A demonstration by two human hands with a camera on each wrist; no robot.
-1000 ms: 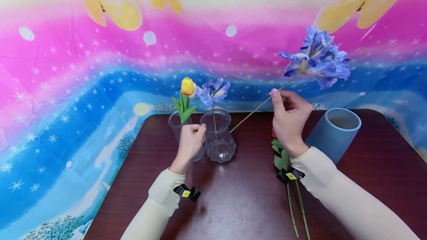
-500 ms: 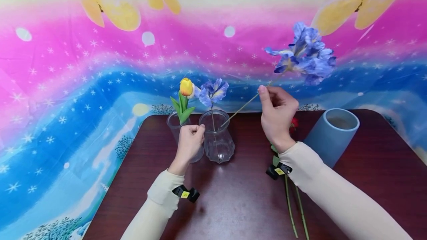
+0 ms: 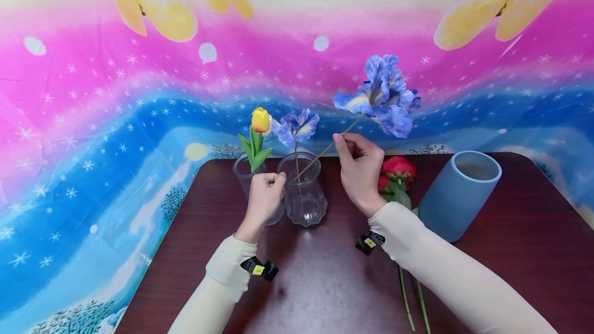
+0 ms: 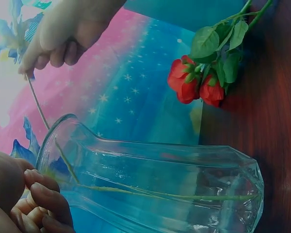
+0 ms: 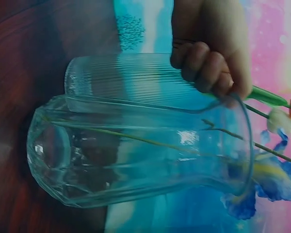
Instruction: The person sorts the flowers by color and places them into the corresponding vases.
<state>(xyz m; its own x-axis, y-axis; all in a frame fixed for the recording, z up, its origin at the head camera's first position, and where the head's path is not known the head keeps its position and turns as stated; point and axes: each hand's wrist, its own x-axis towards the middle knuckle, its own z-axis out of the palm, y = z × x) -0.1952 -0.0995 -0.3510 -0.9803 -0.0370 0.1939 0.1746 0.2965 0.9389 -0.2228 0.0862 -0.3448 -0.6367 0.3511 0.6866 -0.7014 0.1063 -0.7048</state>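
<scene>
My right hand (image 3: 363,171) pinches the thin stem of a blue-purple iris (image 3: 380,96), just below its bloom. The stem slants down to the left, its lower end inside the mouth of a clear glass vase (image 3: 307,209). At that vase's rim, my left hand (image 3: 263,199) pinches the glass between thumb and curled fingers, as the right wrist view (image 5: 208,70) of the hand shows. Another iris (image 3: 297,127) stands in the same vase, its stem (image 4: 184,196) reaching the bottom.
Left of the vase, partly behind my left hand, a ribbed glass (image 3: 242,171) holds a yellow tulip (image 3: 261,119) and a whitish flower. Red roses (image 3: 400,166) lie on the dark wooden table (image 3: 325,282) by my right forearm. A blue-grey vase (image 3: 455,205) stands at right.
My right hand has moved left and slightly down with the iris, bringing the stem's end from beside the vase into its mouth. My left hand has stayed at the rim.
</scene>
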